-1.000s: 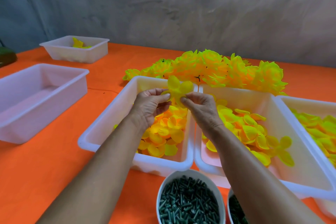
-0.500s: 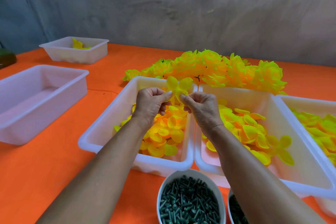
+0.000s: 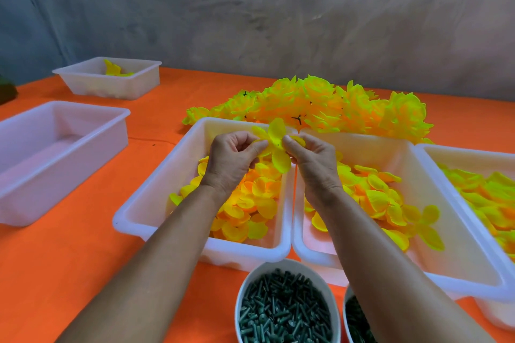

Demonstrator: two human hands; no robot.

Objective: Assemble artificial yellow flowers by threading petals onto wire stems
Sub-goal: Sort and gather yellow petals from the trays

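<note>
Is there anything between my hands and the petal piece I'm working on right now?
No. The left hand and right hand both already pinch the yellow petal piece directly, held above the petal trays; nothing visible lies between.

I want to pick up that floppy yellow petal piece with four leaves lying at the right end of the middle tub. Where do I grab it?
Pinch the petal piece at its center where the lobes meet, coming straight down from above. It lies flat on the white tub floor, and the thin lobes would likely bend.
</note>
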